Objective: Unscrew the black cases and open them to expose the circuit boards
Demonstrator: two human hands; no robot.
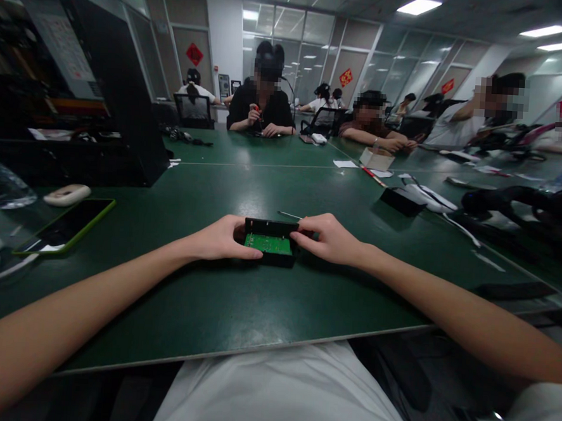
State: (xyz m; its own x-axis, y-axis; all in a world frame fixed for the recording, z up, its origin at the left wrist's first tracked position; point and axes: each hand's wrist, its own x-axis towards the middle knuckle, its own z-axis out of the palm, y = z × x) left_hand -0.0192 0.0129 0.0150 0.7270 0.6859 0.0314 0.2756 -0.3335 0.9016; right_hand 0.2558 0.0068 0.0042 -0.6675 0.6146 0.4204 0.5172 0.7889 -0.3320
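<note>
Where my left grip [221, 237] pinches the black plastic case [280, 260] over the table [198, 313] and my right grip [327, 239] its upright panel [263, 225], I would keep pressure off the green circuit board [267, 244] inside; a slim metal shaft [289, 215] lies beyond.

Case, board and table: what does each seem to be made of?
Case: probably hard plastic, dull black, judging by its thin, straight walls.
Board: likely coated fibreglass, from its flat green face dotted with small pale parts.
Table: smooth, semi-gloss green top with soft light reflections; laminate or a rubber mat, I can't tell which.
</note>
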